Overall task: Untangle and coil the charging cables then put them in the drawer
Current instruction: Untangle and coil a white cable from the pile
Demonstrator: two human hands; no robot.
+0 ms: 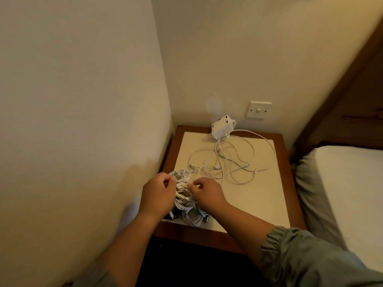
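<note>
Two hands work over the near-left corner of the bedside table (287,183).

Left hand (158,193): fingers curled, gripping the left side of a white cable bundle (183,196).

Right hand (207,193): thumb and forefinger pinch a strand at the bundle's upper right, and the other fingers are curled in.

The bundle sits between the two hands, its loops stacked. I cannot tell whether it is lifted or resting on the table top, because the hands cover its base.

More coiled cable (192,219) lies just below the hands at the table's front edge. The dark ends there are blurred, possibly connectors.

A loose tangle (234,160) of white cables spreads over the middle and back of the table top, its nearest loops close to the right hand. A white adapter block (221,129) stands tilted at the back edge by the wall, with cables running from it into the tangle.

A wall switch (259,110) is on the wall, above and right of the block. A mattress (352,193) lies to the table's right. A grey-green sleeve (300,255) is bunched on the right forearm.
</note>
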